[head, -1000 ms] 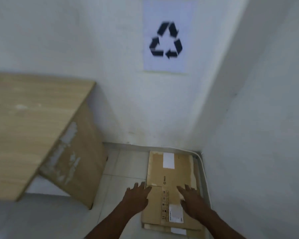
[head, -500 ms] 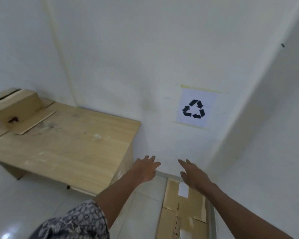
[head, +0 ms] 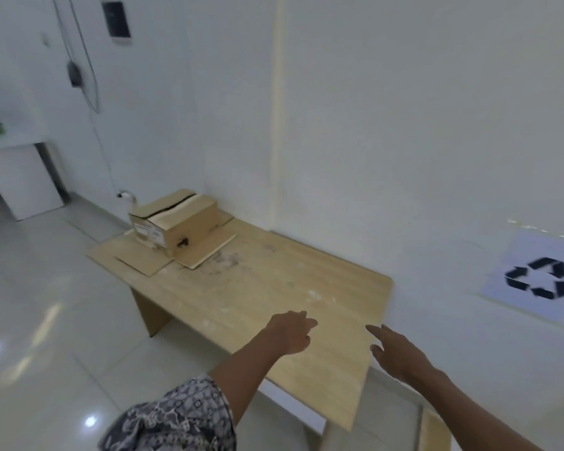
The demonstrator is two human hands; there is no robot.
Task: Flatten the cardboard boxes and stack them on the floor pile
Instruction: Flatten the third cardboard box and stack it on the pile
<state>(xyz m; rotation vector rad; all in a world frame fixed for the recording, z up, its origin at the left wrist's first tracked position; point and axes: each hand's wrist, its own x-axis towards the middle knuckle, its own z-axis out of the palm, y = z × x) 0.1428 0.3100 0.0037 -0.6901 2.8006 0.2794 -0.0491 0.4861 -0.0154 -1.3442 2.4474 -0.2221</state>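
An unflattened cardboard box [head: 176,220] with a torn top stands at the far end of a low wooden table [head: 274,288], with loose flat cardboard pieces [head: 205,252] under and beside it. My left hand [head: 292,330] hovers over the near end of the table, fingers loosely curled, holding nothing. My right hand [head: 396,351] floats past the table's right edge, fingers spread, empty. A sliver of the floor pile of flattened cardboard [head: 435,431] shows at the bottom right, by the wall.
A recycling-symbol sheet [head: 539,278] is taped on the white wall at the right. Glossy white floor tiles [head: 46,320] spread to the left. A white cabinet [head: 23,183] stands far left, with cables [head: 88,76] hanging on the wall.
My view has swung up and left, from the floor pile to the table. Both hands have lifted off the flattened cardboard and now hang empty near the table's near end.
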